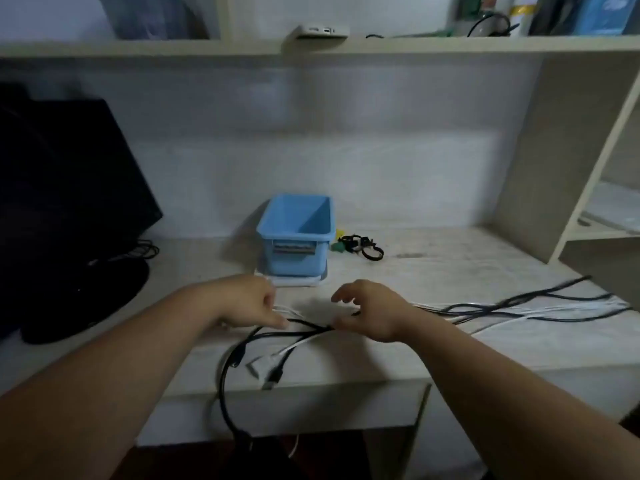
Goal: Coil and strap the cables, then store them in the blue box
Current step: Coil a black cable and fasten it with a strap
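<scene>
surface (450, 271) lower frame | cables (540, 312) tangled centre to right, ends hanging off front edge | blue box (294, 233) centre, behind hands | left hand (249, 303) fingers curled onto cables; right hand (370, 313) fingers arched over them, grip unclear | risk: tangle snags during coiling, dangling ends drag bundle off

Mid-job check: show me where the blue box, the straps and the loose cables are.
blue box (294, 268): head view, front wall below the label.
straps (353, 244): head view, middle of the black cluster.
cables (498, 309): head view, crossing strands at right.
</scene>
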